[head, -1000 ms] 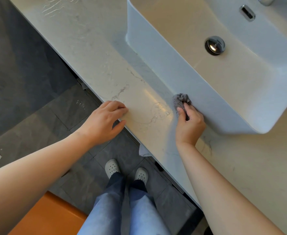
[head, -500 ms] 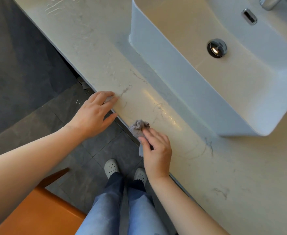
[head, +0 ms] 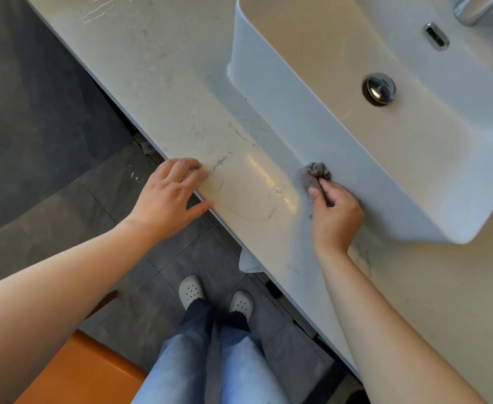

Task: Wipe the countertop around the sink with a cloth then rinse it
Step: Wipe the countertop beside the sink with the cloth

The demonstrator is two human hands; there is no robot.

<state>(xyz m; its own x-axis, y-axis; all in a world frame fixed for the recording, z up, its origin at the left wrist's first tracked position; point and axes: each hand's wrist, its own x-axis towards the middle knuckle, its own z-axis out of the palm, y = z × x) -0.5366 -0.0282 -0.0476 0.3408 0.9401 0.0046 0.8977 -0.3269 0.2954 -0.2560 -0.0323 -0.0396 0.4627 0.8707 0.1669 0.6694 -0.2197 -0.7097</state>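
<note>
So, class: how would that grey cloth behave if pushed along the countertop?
Probably floppy: the grey cloth bunches into wrinkles in the right hand. Likely light, since a mere pinch holds it. It should slide easily on the glossy countertop.

The countertop point(head: 163, 91) strip runs open between front edge and sink point(head: 312, 123) wall; that wall, seemingly flush, bars passage beyond.

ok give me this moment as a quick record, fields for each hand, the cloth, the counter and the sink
left: left hand rests on the countertop front edge, fingers relaxed, holding nothing
right: right hand grips the cloth and presses it on the countertop
cloth: grey, bunched, at the foot of the sink front wall
counter: pale, veined, glossy streak between the hands
sink: white basin, drain stopper in the bowl, no running water seen
stage: wiping; rinse not yet done
</note>
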